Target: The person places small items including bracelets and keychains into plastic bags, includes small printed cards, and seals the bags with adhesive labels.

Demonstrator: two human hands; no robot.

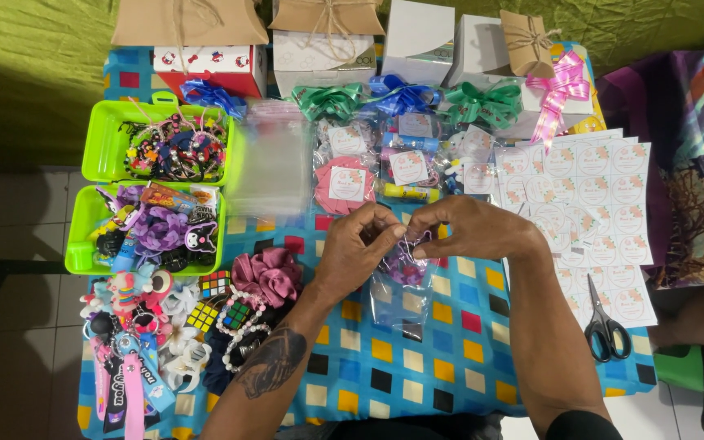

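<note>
Over a chequered tablecloth (417, 358), the left hand (358, 247) and right hand (468, 229) both pinch the mouth of 1 small clear plastic bag (403, 281) holding purple trinkets, its long axis hanging toward the person, midway between 2 hands.

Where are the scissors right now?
In the head view, the scissors lie on the table's right side, at the lower edge of the sticker sheets, just right of the person's right forearm, untouched.
</note>
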